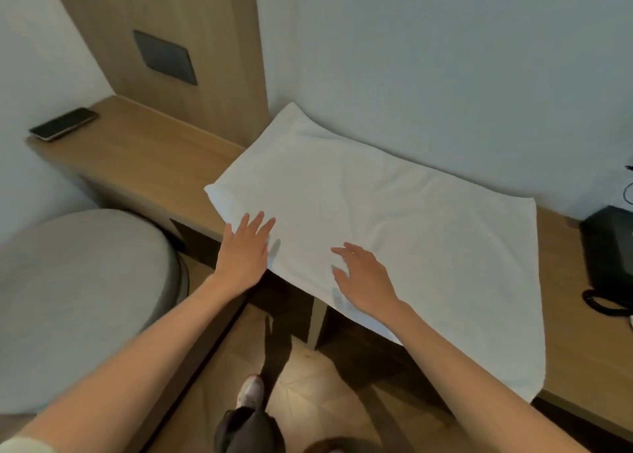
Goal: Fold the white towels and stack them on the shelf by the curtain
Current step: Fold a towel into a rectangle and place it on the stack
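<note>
White towel (394, 219) lies spread flat on the wooden table (147, 151) against the wall, its near edge hanging over the front. My left hand (245, 247) presses flat, fingers straight, on its near left edge. My right hand (363, 278) is loosely spread over the near edge, gripping nothing.

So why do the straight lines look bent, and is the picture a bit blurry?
Head view: the wide lens bows the desk edge and tilts the wooden wall panel; the whole frame is soft, so the towel shows no weave; light is even, with small shadows on the towel beside the left hand and right hand, and a brighter patch on the floor.
</note>
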